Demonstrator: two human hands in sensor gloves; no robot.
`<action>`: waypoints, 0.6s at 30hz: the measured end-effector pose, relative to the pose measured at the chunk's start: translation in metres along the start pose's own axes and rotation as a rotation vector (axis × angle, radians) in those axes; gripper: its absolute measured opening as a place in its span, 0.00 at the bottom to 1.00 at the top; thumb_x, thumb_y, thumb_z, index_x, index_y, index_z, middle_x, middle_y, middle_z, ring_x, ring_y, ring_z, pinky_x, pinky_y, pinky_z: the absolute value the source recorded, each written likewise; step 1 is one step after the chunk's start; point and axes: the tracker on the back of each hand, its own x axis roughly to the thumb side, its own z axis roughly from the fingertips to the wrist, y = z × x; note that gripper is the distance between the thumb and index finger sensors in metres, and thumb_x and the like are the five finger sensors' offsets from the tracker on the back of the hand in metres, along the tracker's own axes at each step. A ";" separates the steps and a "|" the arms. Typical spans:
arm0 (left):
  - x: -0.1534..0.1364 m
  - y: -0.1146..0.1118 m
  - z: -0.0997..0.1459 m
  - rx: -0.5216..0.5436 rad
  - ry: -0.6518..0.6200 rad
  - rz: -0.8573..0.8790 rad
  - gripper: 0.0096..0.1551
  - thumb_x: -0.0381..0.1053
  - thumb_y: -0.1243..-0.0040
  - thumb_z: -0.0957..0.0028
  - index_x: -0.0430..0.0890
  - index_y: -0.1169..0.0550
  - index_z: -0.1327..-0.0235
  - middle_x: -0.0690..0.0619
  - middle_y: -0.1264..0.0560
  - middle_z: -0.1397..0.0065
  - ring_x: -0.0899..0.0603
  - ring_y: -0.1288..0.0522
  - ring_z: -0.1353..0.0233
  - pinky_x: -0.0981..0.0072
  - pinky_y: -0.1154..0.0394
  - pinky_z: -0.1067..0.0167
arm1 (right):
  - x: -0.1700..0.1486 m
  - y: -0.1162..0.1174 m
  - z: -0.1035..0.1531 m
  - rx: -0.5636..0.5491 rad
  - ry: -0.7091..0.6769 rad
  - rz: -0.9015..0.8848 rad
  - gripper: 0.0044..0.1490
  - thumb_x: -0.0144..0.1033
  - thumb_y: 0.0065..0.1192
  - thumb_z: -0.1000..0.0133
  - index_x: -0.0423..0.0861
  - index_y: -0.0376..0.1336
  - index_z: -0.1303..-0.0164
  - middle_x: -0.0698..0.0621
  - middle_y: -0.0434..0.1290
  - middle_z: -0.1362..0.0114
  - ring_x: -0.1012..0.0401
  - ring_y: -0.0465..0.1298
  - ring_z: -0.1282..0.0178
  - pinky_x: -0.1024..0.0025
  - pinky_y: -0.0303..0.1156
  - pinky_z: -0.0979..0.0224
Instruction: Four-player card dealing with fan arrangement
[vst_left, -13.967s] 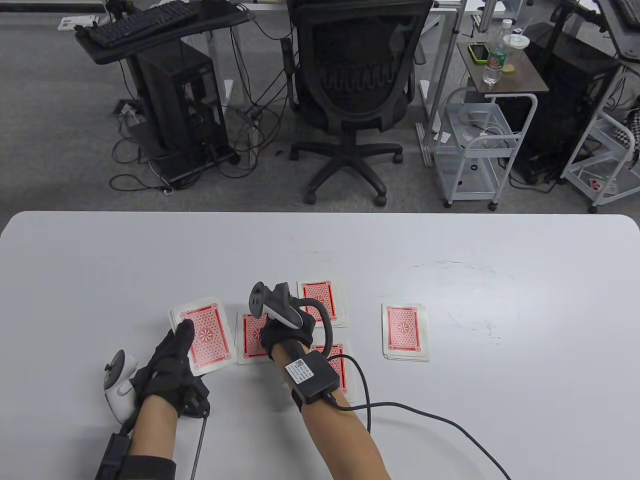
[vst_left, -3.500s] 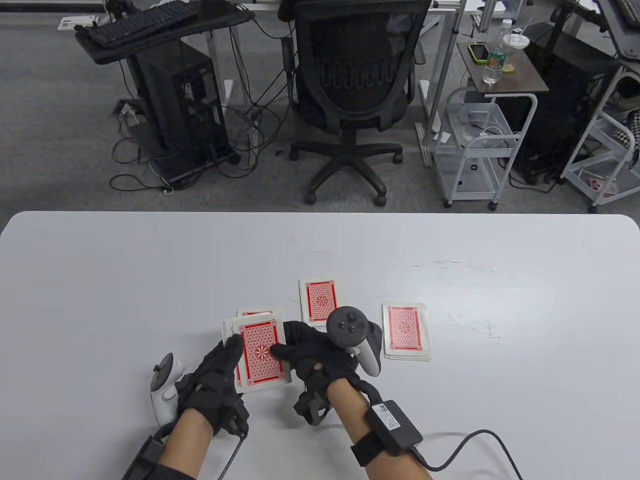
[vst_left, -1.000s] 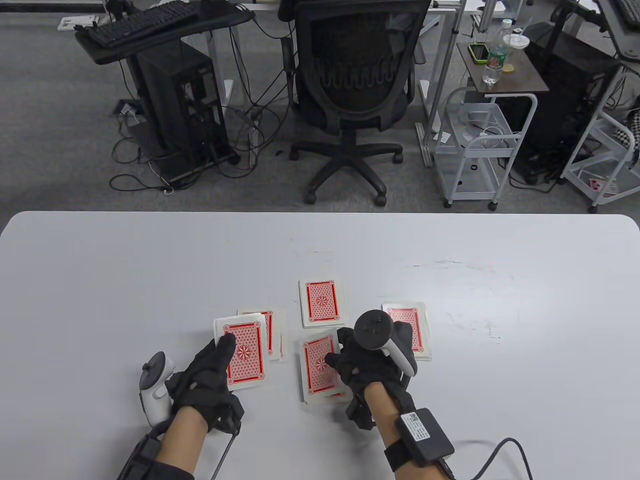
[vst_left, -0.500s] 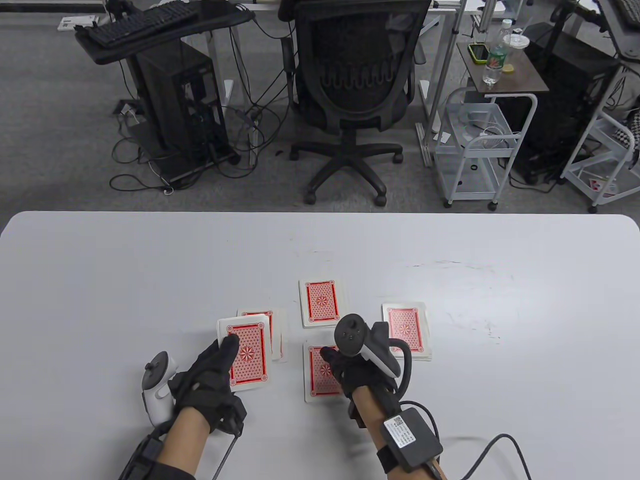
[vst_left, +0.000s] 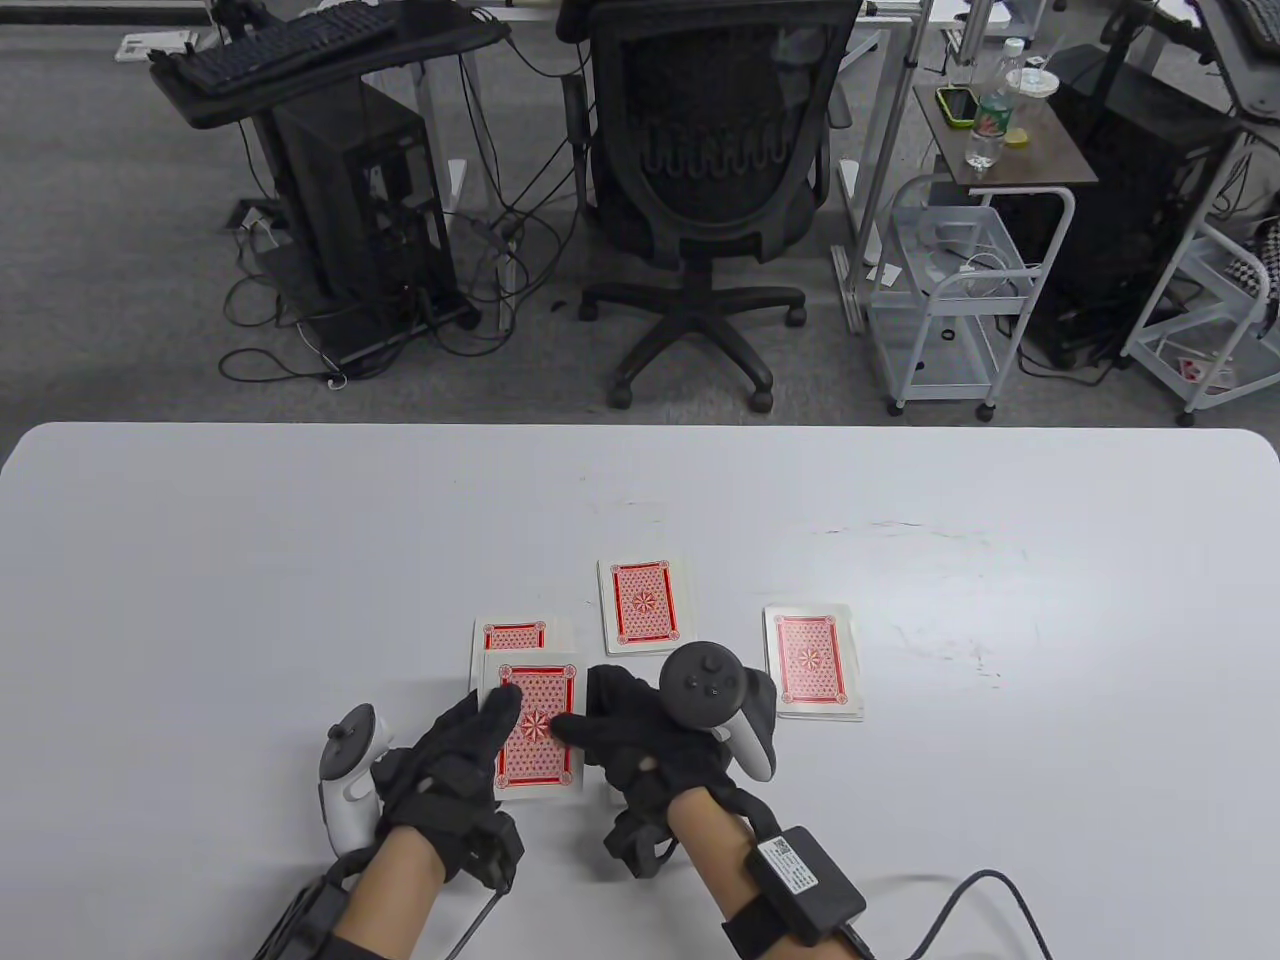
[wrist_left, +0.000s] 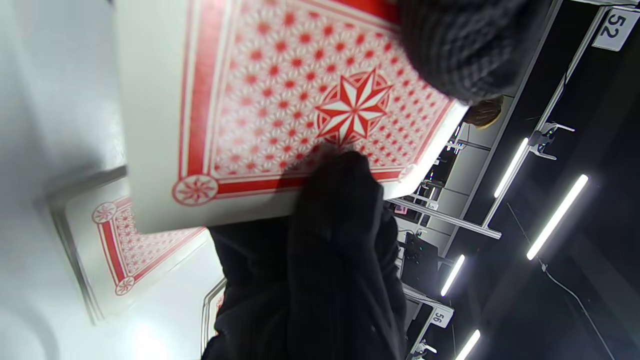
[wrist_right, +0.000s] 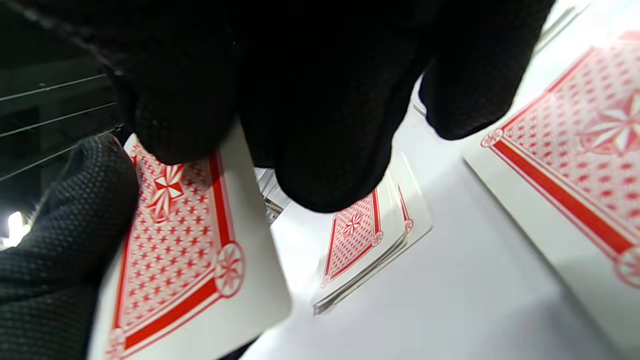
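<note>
My left hand holds the red-backed deck face down just above the table, thumb on its left edge. My right hand has come across to it: its thumb lies on the top card and its fingers sit at the deck's right edge. The left wrist view shows the deck with a right-hand finger on it. The right wrist view shows the deck under my right fingers. Dealt piles lie at left, far and right; the near pile is hidden under my right hand.
All the cards sit on a white table, near the middle of its front. A cable runs from my right wrist box across the table's front right. An office chair and desks stand beyond the far edge.
My right hand has left the near pile and moved left onto the deck. My left hand has carried the deck right, over the near end of the left pile.
</note>
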 end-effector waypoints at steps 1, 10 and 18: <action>0.001 0.001 -0.001 -0.025 0.023 0.011 0.25 0.62 0.36 0.48 0.58 0.23 0.38 0.60 0.18 0.37 0.45 0.14 0.40 0.53 0.16 0.46 | -0.002 -0.001 -0.001 -0.004 0.001 -0.027 0.35 0.40 0.74 0.48 0.40 0.64 0.34 0.52 0.76 0.44 0.56 0.86 0.52 0.41 0.71 0.38; 0.013 0.040 0.001 0.061 0.005 0.072 0.25 0.62 0.38 0.47 0.58 0.24 0.37 0.59 0.19 0.36 0.45 0.14 0.39 0.53 0.16 0.45 | -0.009 -0.013 -0.020 -0.005 0.074 -0.096 0.37 0.37 0.73 0.46 0.36 0.62 0.30 0.51 0.77 0.44 0.57 0.86 0.57 0.45 0.73 0.40; 0.020 0.093 0.010 0.273 -0.042 0.173 0.25 0.63 0.39 0.46 0.59 0.25 0.36 0.60 0.19 0.35 0.45 0.15 0.38 0.53 0.17 0.44 | 0.007 -0.005 -0.077 0.001 0.168 0.108 0.42 0.38 0.71 0.44 0.32 0.57 0.26 0.50 0.76 0.43 0.61 0.84 0.63 0.46 0.74 0.43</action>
